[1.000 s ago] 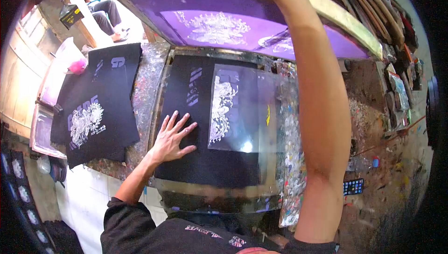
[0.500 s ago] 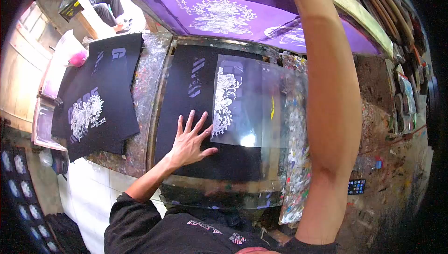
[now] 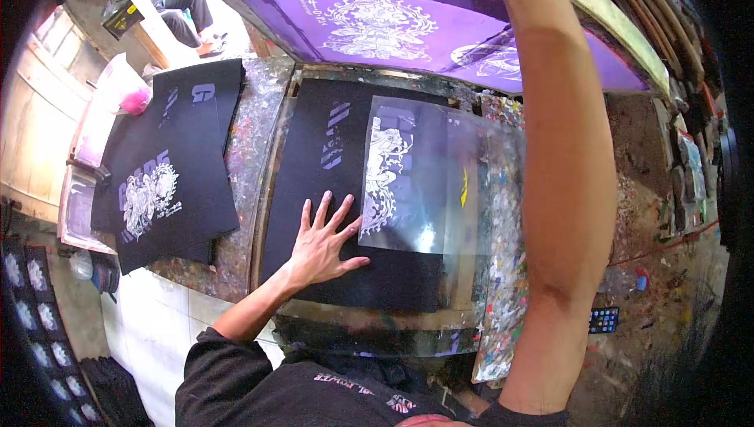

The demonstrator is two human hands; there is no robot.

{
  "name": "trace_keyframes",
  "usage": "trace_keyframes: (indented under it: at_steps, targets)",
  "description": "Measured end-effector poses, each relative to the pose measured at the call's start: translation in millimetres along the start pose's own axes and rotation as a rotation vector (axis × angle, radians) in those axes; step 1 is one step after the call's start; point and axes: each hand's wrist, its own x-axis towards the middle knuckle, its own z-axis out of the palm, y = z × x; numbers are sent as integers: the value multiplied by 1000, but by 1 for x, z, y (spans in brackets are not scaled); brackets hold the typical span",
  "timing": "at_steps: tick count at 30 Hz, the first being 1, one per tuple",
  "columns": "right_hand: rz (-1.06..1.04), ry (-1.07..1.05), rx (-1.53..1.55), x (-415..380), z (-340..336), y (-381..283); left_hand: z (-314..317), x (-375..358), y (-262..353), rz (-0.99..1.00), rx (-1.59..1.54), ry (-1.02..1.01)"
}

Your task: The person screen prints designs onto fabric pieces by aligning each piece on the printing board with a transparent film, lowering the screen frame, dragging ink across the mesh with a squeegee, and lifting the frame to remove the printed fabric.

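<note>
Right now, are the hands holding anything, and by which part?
The left hand holds nothing: it lies spread on black cloth. The right hand is out of view, so I can't tell.

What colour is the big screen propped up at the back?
Mostly purple: the screen has white patterns, as the head view shows.

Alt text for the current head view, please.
Person's left hand spread flat on black fabric at the edge of a clear sheet showing a white design; right arm stretched across a tilted purple screen, its hand out of frame.
</note>
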Motion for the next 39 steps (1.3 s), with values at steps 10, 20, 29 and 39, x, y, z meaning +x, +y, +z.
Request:
trace_keyframes:
  at_steps: [10,20,29,39]
  targets:
    - [100,8,-75,7,19,6,37,135,144,134,-718,199]
    - [14,203,-61,-123,27,-42,-147,25,67,-98,-1733,1036]
    - [-16,-371,63,-295,144,-49,-3,-108,15,-514,-2030,509]
    - [-174,-314,90,-307,189,-13,9,-103,34,-729,-1948,575]
